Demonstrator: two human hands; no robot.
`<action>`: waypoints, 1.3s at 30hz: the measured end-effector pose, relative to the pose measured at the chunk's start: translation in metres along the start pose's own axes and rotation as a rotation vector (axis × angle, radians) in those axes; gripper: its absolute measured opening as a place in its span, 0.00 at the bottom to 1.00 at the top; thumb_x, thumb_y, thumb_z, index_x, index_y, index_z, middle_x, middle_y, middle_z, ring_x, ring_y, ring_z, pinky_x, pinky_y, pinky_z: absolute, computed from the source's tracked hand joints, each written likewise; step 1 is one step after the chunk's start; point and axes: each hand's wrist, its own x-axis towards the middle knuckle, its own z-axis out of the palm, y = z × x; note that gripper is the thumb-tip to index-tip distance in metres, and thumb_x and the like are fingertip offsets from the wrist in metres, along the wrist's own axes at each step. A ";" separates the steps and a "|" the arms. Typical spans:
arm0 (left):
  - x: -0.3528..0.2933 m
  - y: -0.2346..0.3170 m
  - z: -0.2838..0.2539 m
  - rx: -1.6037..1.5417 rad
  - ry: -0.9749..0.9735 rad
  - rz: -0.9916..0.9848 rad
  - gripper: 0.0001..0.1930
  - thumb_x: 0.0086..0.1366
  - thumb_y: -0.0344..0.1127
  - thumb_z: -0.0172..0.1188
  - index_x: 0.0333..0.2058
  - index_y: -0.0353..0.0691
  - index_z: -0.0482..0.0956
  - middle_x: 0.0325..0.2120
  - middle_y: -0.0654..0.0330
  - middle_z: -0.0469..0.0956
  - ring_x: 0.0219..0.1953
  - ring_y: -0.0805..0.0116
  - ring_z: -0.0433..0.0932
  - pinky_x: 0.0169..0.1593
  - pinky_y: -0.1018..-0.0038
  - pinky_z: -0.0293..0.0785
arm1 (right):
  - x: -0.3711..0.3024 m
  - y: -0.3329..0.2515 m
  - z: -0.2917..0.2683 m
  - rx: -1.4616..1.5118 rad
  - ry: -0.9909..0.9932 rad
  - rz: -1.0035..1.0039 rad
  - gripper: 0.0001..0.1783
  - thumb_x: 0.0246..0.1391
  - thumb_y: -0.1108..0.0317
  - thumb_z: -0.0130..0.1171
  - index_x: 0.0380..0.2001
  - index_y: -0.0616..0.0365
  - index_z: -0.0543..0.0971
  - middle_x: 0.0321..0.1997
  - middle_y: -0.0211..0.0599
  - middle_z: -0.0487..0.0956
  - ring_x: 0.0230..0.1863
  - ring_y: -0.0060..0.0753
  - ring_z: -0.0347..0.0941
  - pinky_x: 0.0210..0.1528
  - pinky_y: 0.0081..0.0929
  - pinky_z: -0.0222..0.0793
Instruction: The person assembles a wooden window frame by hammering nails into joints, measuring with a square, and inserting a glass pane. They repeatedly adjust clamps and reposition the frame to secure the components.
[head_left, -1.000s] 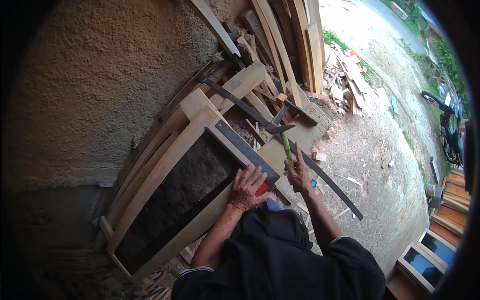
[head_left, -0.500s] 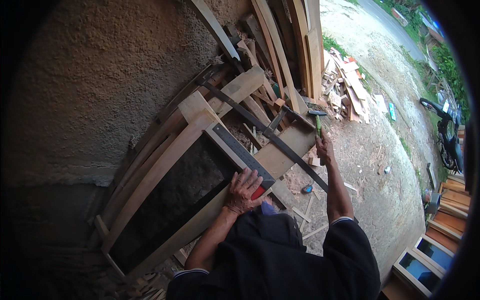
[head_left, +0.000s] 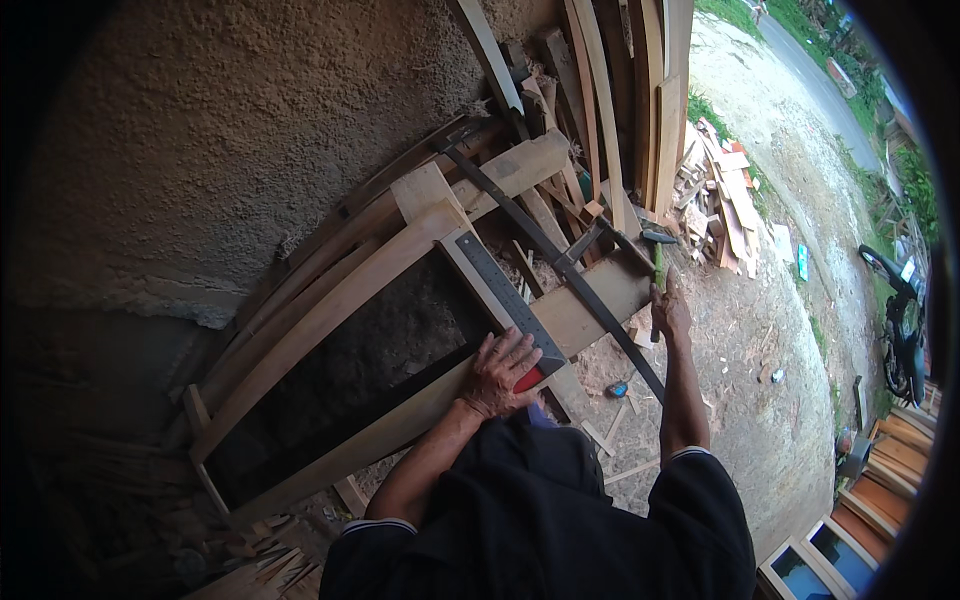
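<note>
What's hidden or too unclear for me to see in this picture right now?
In the head view:
Hammer: part of its handle is covered by the right hand.
Long metal bar: lower end hidden behind the right forearm.
Red piece: partly covered by the left hand.
Metal square: markings too small to read.
Motorcycle: right side lost in the dark picture edge.

Head-worn fisheye looks down, close above black shirt (head_left: 540,520); lower left too dark to tell.
</note>
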 end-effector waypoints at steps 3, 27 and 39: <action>-0.001 0.000 -0.001 -0.005 0.025 0.000 0.38 0.55 0.60 0.66 0.63 0.49 0.77 0.69 0.55 0.67 0.73 0.46 0.58 0.70 0.37 0.53 | -0.035 -0.047 -0.020 0.088 0.346 -0.147 0.26 0.67 0.56 0.54 0.65 0.53 0.70 0.30 0.52 0.78 0.33 0.57 0.77 0.40 0.49 0.73; -0.004 -0.003 0.001 -0.019 0.077 -0.032 0.41 0.68 0.65 0.52 0.66 0.33 0.69 0.67 0.45 0.68 0.72 0.43 0.60 0.73 0.43 0.51 | -0.047 -0.051 -0.001 1.327 -0.165 0.148 0.16 0.70 0.59 0.56 0.54 0.55 0.71 0.31 0.28 0.77 0.26 0.19 0.74 0.29 0.21 0.75; -0.005 -0.004 0.004 -0.033 0.130 -0.015 0.36 0.68 0.60 0.57 0.61 0.34 0.75 0.66 0.45 0.69 0.72 0.44 0.61 0.72 0.44 0.52 | -0.045 -0.037 0.017 1.040 -0.159 0.246 0.19 0.70 0.62 0.56 0.58 0.60 0.72 0.29 0.31 0.78 0.23 0.20 0.75 0.23 0.21 0.72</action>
